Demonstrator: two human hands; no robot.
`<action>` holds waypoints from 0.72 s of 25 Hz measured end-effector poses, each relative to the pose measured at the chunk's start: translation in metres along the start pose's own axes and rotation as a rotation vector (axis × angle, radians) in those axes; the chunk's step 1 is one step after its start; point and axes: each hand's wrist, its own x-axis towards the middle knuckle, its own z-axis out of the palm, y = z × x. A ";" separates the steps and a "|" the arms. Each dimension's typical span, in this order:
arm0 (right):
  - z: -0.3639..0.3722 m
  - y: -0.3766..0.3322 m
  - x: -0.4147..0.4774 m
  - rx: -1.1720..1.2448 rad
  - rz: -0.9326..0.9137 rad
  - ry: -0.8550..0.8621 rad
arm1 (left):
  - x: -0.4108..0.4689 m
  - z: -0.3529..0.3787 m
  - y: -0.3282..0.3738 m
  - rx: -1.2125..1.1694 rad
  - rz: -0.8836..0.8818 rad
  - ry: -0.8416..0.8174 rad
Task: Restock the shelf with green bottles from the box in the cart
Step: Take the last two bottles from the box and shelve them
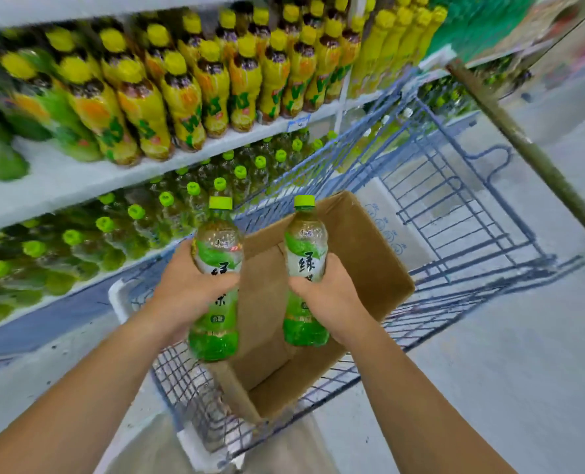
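My left hand (pixel 185 289) grips one green bottle (pixel 215 333) upright by its middle, above the near left corner of the cart. My right hand (pixel 328 295) holds a second green bottle (pixel 305 248) upright over the brown cardboard box (pixel 362 268). The box lies in the blue wire cart (pixel 455 206), and the part of its inside that shows holds no bottles. To the left, the lower shelf (pixel 79 292) carries rows of green-capped bottles (pixel 168 213) like the two in my hands.
The upper shelf (pixel 61 186) holds yellow-capped bottles (pixel 181 97) in several rows. The cart stands close against the shelving, its handle bar (pixel 523 145) at the far right. Grey floor (pixel 489 371) lies to the right of the cart.
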 end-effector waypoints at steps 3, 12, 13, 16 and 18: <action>0.011 -0.029 -0.040 -0.012 -0.080 -0.058 | -0.045 -0.029 0.019 -0.071 0.053 0.103; 0.056 -0.080 -0.114 -0.025 -0.342 -0.279 | -0.155 -0.088 0.021 -0.217 0.157 0.361; 0.063 -0.085 -0.119 -0.036 -0.364 -0.289 | -0.162 -0.095 0.019 -0.219 0.161 0.379; 0.095 -0.096 -0.132 -0.069 -0.414 -0.324 | -0.180 -0.127 0.013 -0.215 0.180 0.453; 0.121 -0.105 -0.138 -0.095 -0.439 -0.345 | -0.183 -0.153 0.009 -0.209 0.199 0.496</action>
